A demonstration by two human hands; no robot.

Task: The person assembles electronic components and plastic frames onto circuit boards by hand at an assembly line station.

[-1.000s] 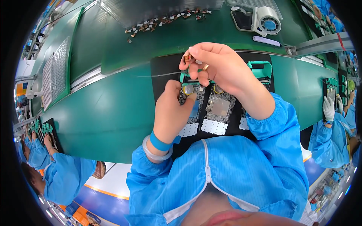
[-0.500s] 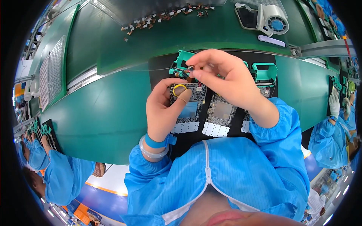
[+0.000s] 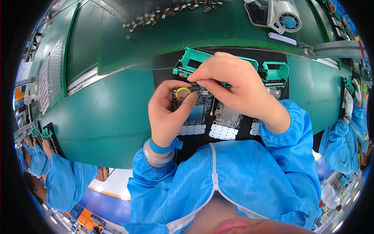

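A populated circuit board [image 3: 198,102] lies before me on a black mat, with a yellow-ringed round part [image 3: 183,93] near its upper left corner. My left hand [image 3: 168,113] grips that corner, thumb across the face and fingers at the far edge. Bent over the board's far edge, my right hand [image 3: 237,84] has thumb and forefinger pinched together. Whatever lies between those fingertips is mostly hidden. A green plastic frame [image 3: 193,54] stands just beyond, partly covered by the right hand. Another circuit board [image 3: 229,116] sits beside the first, partly under my right hand.
A second green frame [image 3: 276,72] stands to the right. Farther back are scattered small flex parts [image 3: 156,19], a white fan [image 3: 288,21], a phone [image 3: 257,15] and a pale lilac tool [image 3: 282,38]. Clear trays [image 3: 54,74] stand at left. Co-workers in blue sit on both sides.
My right hand has brought a small dark part down and toward me to the board's far edge, where it is now mostly hidden. My left hand keeps its grip.
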